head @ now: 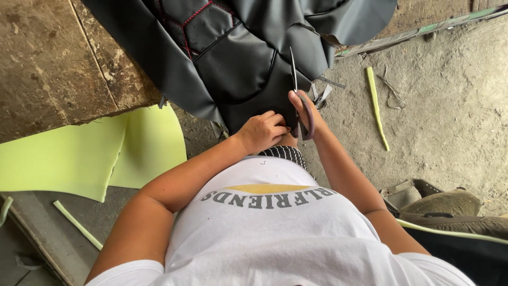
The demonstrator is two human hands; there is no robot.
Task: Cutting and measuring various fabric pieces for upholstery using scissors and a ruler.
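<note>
Scissors (296, 92) gripped in right hand (304, 108), blades pointing toward twelve o'clock over black seat cover (233, 58). Left hand (263, 131) at seven o'clock of scissors, fingers pinching cover's lower edge. Yellow-green foam sheet (79, 159) at nine o'clock.
</note>
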